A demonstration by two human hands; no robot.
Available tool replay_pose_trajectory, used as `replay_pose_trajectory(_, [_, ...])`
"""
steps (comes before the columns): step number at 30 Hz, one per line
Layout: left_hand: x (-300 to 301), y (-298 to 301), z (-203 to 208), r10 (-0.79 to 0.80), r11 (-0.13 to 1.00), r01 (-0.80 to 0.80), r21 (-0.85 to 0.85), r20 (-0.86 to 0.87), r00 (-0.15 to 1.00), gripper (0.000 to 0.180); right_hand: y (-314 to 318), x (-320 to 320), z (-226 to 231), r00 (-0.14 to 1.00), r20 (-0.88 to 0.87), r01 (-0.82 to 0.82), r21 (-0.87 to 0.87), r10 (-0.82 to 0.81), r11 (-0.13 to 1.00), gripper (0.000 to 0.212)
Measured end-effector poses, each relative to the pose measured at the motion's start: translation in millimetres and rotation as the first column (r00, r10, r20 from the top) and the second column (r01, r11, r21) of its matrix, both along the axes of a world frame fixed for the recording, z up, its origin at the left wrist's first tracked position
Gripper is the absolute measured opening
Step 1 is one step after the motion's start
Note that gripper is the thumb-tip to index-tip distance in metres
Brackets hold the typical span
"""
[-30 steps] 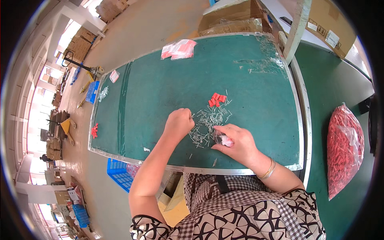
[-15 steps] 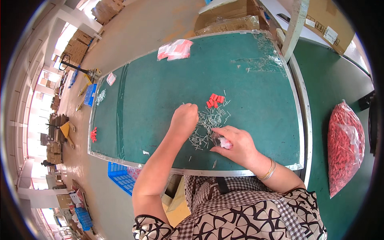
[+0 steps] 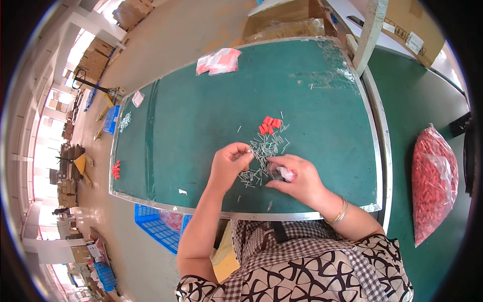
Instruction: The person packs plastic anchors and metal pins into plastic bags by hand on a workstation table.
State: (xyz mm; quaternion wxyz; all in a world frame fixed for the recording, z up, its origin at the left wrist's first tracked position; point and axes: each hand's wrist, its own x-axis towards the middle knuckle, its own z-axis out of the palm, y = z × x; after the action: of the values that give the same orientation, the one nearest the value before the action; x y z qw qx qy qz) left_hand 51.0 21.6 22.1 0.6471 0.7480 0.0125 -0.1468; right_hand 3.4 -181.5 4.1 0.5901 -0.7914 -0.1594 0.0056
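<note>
My right hand, near the front edge of the green tabletop, is closed around a small clear plastic bag with something pinkish in it. Thumb and forefinger of my left hand are pinched together at the left side of a scattered pile of thin silvery screws. A tiny pale glint shows at those fingertips, too small to name. Just beyond the pile lie several red plastic wall plugs. One stray screw rests apart, to the left of the pile.
Flat pink-and-clear bags lie at the table's far edge. More red plugs and screws sit along its left edge. A large sack of red plugs rests on the right-hand surface. Below the front edge stands a blue crate.
My left hand has drawn back toward me and turned, its pinched fingertips now at the pile. A stray screw shows where that hand was. My right hand has stayed with the bag.
</note>
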Motion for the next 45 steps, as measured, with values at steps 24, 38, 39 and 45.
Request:
replay_pose_trajectory(24, [32, -32, -18, -0.142, 0.850, -0.135, 0.508, 0.470, 0.871, 0.018, 0, 1, -2, 0.996, 0.072, -0.047, 0.035, 0.044, 0.998, 0.047])
replay_pose_trajectory(38, [59, -46, -30, -0.358, 0.559, -0.156, 0.814, 0.407, 0.841, 0.017, -3, 3, 2, 1.000, 0.000, -0.006, 0.050, 0.006, 0.999, 0.047])
replay_pose_trajectory(39, [59, -42, -29, -0.319, 0.647, -0.172, 0.743, 0.469, 0.824, 0.018, -4, 4, 1, 1.000, -0.001, -0.001, 0.050, 0.001, 0.999, 0.047])
replay_pose_trajectory(45, [20, -29, 0, -0.143, 0.962, 0.015, 0.271, 0.456, 0.879, 0.019, -6, 6, -1, 0.998, -0.046, 0.041, 0.098, -0.037, 0.994, 0.047])
